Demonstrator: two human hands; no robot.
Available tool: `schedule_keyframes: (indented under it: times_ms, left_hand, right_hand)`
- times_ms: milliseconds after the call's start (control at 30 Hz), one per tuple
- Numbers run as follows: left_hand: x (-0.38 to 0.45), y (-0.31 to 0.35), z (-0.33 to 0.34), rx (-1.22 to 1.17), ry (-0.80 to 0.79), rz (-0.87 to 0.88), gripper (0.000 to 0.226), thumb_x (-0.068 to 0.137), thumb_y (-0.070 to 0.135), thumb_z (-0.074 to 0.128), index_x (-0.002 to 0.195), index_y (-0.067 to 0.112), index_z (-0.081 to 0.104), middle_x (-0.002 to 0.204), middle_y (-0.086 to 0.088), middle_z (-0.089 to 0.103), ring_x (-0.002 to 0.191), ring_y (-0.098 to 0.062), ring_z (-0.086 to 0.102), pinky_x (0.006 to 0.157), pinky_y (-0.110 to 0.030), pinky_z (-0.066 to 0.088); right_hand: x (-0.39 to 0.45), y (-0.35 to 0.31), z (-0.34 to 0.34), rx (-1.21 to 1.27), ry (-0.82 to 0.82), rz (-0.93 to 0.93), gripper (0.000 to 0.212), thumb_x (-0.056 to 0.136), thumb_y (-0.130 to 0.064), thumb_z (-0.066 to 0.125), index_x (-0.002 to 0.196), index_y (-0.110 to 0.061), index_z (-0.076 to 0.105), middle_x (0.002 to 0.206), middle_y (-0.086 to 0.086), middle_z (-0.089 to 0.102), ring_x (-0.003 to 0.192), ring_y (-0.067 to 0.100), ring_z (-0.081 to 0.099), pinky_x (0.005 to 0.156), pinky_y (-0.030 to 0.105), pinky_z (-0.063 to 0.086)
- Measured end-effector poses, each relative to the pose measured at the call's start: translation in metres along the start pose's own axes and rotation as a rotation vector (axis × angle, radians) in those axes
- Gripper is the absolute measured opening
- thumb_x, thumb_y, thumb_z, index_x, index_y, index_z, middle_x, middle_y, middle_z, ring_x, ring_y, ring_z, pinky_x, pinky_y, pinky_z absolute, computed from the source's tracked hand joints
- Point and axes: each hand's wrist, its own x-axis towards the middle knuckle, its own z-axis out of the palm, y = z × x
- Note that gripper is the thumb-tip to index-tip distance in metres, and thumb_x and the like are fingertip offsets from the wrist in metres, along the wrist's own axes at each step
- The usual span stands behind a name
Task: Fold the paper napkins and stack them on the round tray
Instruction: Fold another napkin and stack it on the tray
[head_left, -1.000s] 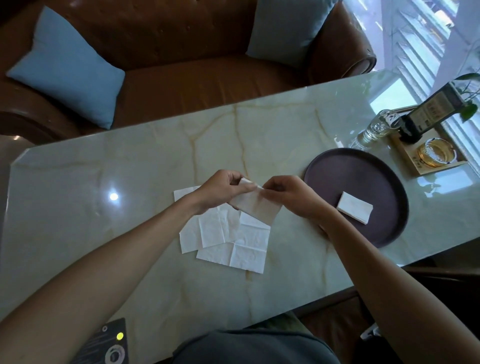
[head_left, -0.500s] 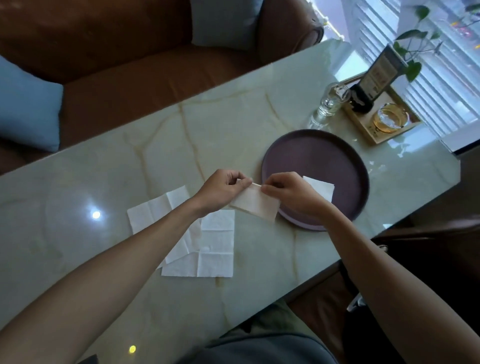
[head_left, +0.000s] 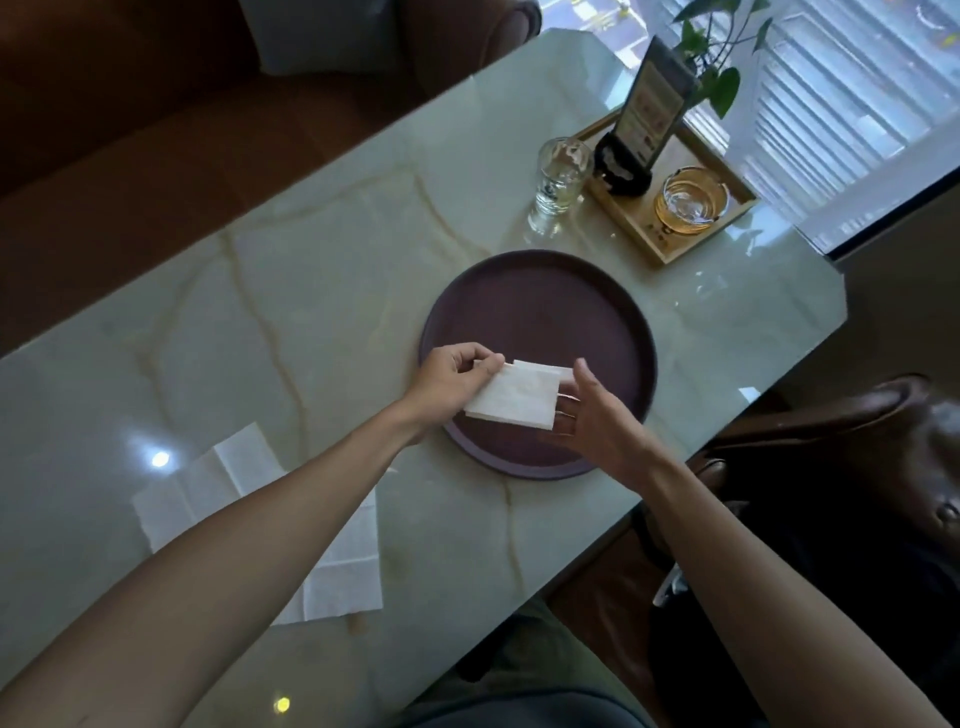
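We are holding a folded napkin (head_left: 511, 397) over the near part of the round tray (head_left: 540, 306), our left hand (head_left: 452, 379) pinching its left edge between thumb and fingers. Our right hand (head_left: 597, 415) is spreading wide just to the right of it, fingers loose, gripping nothing; it is probably waiting there to steady the napkin as it goes down. Another folded napkin (head_left: 545, 370) is lying on the tray just beyond, so we are likely lining the held one up to stack on top of it. The held napkin is hiding most of that one, so we cannot tell whether they are touching. The unfolded napkins (head_left: 234, 483) are lying on the table (head_left: 311, 291) to the near left, partly covered by our left forearm, so we cannot count them.
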Motion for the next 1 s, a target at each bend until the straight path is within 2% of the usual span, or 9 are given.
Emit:
schedule_keyframes:
  times_ms: [133,233,300,367,500,600,700,833,1000]
  left_hand:
    - [0.028,-0.005,0.021,0.022,-0.013,-0.056,0.014,0.092,0.034,0.07,0.087,0.022,0.074,0.086,-0.003,0.071,0.078,-0.013,0.06,0.074,-0.033,0.046]
    - [0.044,-0.013,0.034,0.026,-0.009,-0.133,0.019,0.086,0.027,0.077,0.102,0.02,0.069,0.101,-0.01,0.077,0.088,-0.018,0.07,0.087,-0.04,0.057]
    - [0.054,-0.022,0.041,0.065,0.038,-0.193,0.019,0.084,0.018,0.078,0.1,0.018,0.066,0.095,-0.01,0.075,0.086,-0.021,0.071,0.09,-0.051,0.059]
    - [0.061,-0.03,0.046,0.133,0.09,-0.23,0.014,0.084,0.015,0.076,0.092,0.019,0.067,0.084,-0.008,0.071,0.081,-0.022,0.069,0.087,-0.054,0.059]
    - [0.075,-0.047,0.054,0.198,0.138,-0.284,0.016,0.068,0.029,0.074,0.082,0.023,0.069,0.078,-0.003,0.071,0.086,-0.028,0.075,0.08,-0.053,0.061]
    - [0.074,-0.043,0.061,0.258,0.186,-0.281,0.01,0.076,0.021,0.077,0.084,0.022,0.072,0.076,0.004,0.067,0.084,-0.025,0.073,0.08,-0.043,0.062]
    - [0.074,-0.043,0.063,0.357,0.228,-0.251,0.014,0.082,0.017,0.076,0.096,0.015,0.074,0.075,0.009,0.064,0.081,-0.015,0.066,0.072,-0.024,0.048]
    - [0.075,-0.046,0.062,0.402,0.292,-0.219,0.023,0.081,0.023,0.079,0.099,0.014,0.069,0.081,0.005,0.067,0.082,-0.016,0.065,0.073,-0.027,0.048]
    - [0.071,-0.054,0.062,0.42,0.26,-0.224,0.014,0.084,0.022,0.076,0.095,0.014,0.072,0.07,0.012,0.062,0.082,-0.017,0.066,0.072,-0.025,0.046]
  right_hand:
    - [0.015,0.002,-0.021,-0.064,0.159,-0.093,0.031,0.096,-0.02,0.069,0.107,0.009,0.067,0.09,0.009,0.067,0.088,0.022,0.066,0.078,0.035,0.061]
    - [0.027,-0.002,-0.03,-0.119,0.303,-0.089,0.01,0.096,-0.012,0.069,0.094,-0.004,0.073,0.078,-0.001,0.072,0.074,0.015,0.069,0.064,0.026,0.057]
    - [0.037,-0.003,-0.036,-0.188,0.376,-0.071,0.01,0.096,-0.013,0.068,0.088,-0.009,0.073,0.078,0.0,0.072,0.074,0.016,0.068,0.067,0.031,0.059]
    - [0.046,-0.002,-0.041,-0.247,0.413,-0.049,0.013,0.095,-0.013,0.066,0.084,-0.009,0.073,0.079,0.002,0.069,0.074,0.016,0.067,0.073,0.037,0.06]
    - [0.062,0.002,-0.047,-0.368,0.481,-0.007,0.016,0.093,-0.015,0.064,0.088,-0.002,0.072,0.082,0.006,0.069,0.076,0.017,0.067,0.078,0.046,0.065]
    - [0.068,0.008,-0.049,-0.464,0.531,0.011,0.013,0.088,-0.019,0.063,0.078,-0.013,0.069,0.076,0.0,0.069,0.073,0.019,0.066,0.077,0.052,0.063]
    - [0.069,0.012,-0.048,-0.583,0.575,0.003,0.008,0.087,-0.024,0.063,0.082,-0.019,0.066,0.079,-0.004,0.068,0.076,0.019,0.066,0.078,0.048,0.059]
    - [0.067,0.015,-0.046,-0.672,0.66,0.006,0.017,0.091,-0.032,0.063,0.099,-0.016,0.065,0.094,-0.005,0.068,0.088,0.017,0.064,0.077,0.034,0.049]
    - [0.066,0.02,-0.046,-0.693,0.717,0.037,0.019,0.094,-0.034,0.061,0.1,-0.016,0.063,0.1,-0.003,0.068,0.093,0.02,0.063,0.079,0.036,0.048]
